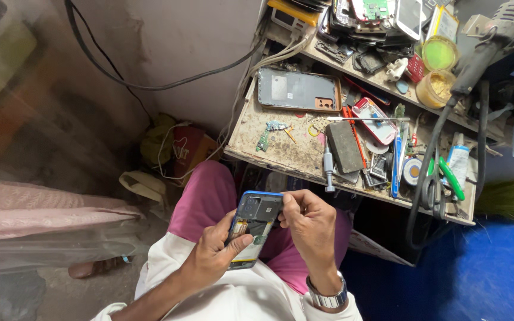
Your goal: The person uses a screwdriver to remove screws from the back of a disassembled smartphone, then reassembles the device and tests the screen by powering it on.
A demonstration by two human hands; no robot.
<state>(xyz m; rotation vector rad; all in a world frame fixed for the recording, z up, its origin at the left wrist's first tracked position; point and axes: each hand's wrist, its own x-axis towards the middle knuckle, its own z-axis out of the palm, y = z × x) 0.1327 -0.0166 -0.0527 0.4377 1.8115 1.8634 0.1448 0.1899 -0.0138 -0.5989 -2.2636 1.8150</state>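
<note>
My left hand (209,252) cradles the opened phone (254,229) from below, steadying it; my right hand (310,223) pinches its top edge, fingertips pressed together.

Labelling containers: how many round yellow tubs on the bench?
2. A round tub with a yellow-green lid on the back shelf, and an open round yellow tub just in front of it. More may be hidden among the shelf clutter.

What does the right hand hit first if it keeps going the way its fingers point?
The right hand points left, its fingers already at the opened phone; that comes first, likely its exposed upper edge.
</note>
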